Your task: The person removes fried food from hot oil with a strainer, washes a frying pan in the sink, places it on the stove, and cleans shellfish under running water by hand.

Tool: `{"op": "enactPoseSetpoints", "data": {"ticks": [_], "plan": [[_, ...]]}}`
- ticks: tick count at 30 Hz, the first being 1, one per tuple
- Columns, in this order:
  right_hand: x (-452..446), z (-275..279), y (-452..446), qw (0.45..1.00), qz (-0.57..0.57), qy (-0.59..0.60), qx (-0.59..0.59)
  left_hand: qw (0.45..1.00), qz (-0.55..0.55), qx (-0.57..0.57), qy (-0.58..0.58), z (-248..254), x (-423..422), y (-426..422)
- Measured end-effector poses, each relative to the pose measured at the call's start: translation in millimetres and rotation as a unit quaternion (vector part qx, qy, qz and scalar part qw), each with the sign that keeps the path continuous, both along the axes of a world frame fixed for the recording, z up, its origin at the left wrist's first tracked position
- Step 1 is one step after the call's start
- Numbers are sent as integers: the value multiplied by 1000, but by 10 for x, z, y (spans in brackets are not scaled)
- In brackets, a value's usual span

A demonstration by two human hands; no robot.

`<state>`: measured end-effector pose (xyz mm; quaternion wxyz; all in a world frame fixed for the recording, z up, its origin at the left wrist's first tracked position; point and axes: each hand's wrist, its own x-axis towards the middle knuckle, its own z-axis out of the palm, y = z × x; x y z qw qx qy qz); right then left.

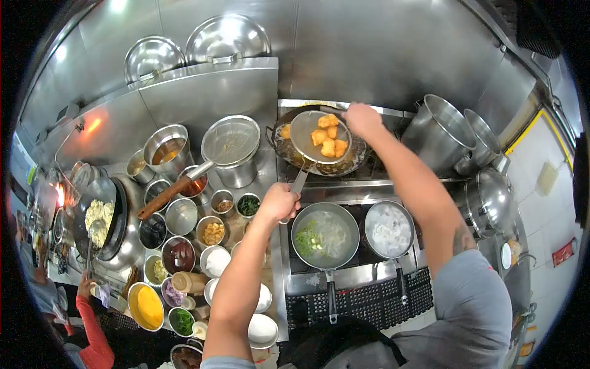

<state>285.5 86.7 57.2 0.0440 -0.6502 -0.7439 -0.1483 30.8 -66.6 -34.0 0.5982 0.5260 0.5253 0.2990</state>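
Note:
My left hand (279, 203) is closed round the handle of a wire-mesh strainer (301, 132). The strainer is over a dark wok (287, 161) of oil on the back burner. Several golden fried pieces (329, 147) sit in the mesh, and another piece (285, 131) shows at the wok's left side. At the wok's upper right, my right hand (364, 122) is closed on a grey metal utensil (334, 110); its far end is hidden behind the strainer and food.
On the front burners stand a pan of noodles and greens (326, 236) and a pan of whitish bubbling liquid (389, 229). Tall steel pots (439, 138) stand right. Ingredient bowls (179, 254) crowd the left counter, with a wooden-handled strainer (230, 140). A co-worker's red sleeve (95, 335) is far left.

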Motion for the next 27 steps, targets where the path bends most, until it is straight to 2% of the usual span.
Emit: {"op": "enactPoseSetpoints", "data": {"ticks": [4,7,11,12,15,17,22,27], "plan": [[-300,522,-234,997,42,-53,23,999,7,13,-42,-236,255,84],[-547,454,-104,982,120,-136,46,998,-13,7,-61,-381,460,158],[-1043,-197,264,974,159,-160,2,998,-34,5,-60,-571,678,231],[-1199,-348,266,975,155,-162,-7,998,-35,11,-43,-470,677,176],[-1378,-1008,545,974,156,-163,-19,991,-35,-50,-117,-343,665,68],[-1414,-1358,713,969,162,-185,-30,995,-33,0,-99,-514,705,107],[-1466,-1682,871,949,169,-262,-45,990,-87,66,-92,-664,663,194],[-1457,-1728,1001,918,235,-318,-38,990,-68,43,-113,-651,578,218]]}}
